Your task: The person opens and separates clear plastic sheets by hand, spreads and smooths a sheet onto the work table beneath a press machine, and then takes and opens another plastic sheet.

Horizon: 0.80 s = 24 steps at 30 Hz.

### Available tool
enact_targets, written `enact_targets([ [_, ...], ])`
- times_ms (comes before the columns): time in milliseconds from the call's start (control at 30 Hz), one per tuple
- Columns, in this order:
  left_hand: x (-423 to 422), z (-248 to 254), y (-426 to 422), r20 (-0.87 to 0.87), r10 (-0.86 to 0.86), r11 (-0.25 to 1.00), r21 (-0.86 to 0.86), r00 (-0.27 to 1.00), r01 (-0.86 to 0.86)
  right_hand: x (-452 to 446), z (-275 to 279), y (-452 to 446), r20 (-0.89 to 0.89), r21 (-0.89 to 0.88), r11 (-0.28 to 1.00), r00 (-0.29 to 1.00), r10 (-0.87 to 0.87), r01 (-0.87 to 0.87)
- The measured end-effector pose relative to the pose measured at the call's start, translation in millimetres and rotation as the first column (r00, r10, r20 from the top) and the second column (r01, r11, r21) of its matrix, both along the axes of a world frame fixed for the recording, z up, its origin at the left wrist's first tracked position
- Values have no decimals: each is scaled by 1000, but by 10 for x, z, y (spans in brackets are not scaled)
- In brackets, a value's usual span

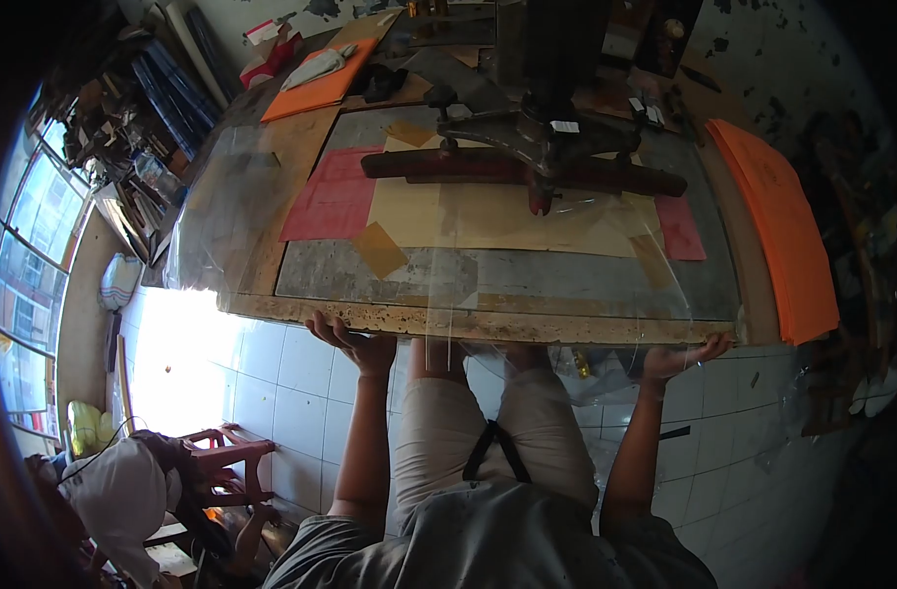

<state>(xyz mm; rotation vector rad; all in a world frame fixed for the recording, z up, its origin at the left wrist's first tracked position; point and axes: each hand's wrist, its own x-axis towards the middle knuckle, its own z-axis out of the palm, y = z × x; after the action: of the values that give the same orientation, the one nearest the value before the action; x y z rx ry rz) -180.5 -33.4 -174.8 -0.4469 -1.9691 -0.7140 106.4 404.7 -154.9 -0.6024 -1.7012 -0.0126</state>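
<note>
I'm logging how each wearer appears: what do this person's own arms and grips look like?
The left grip and right grip are ungloved human hands, with no watch visible. Both the left forearm and right forearm are bare, below the short, loose sleeves of a dark grey shirt.

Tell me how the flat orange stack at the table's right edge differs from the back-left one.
The flat orange right-edge stack reaches near the right hand; the flat orange back-left stack lies farther off. The back-left stack carries a crumpled whitish cloth; the right-edge stack carries none. Both are orange.
</note>
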Motion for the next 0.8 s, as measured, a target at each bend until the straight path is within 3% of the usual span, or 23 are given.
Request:
enact_targets([
  [800, 0, -17, 2, -3, -7, 1000, 12, 1000, 7, 20, 14, -10, 55, 0, 999, 998, -38, 38],
])
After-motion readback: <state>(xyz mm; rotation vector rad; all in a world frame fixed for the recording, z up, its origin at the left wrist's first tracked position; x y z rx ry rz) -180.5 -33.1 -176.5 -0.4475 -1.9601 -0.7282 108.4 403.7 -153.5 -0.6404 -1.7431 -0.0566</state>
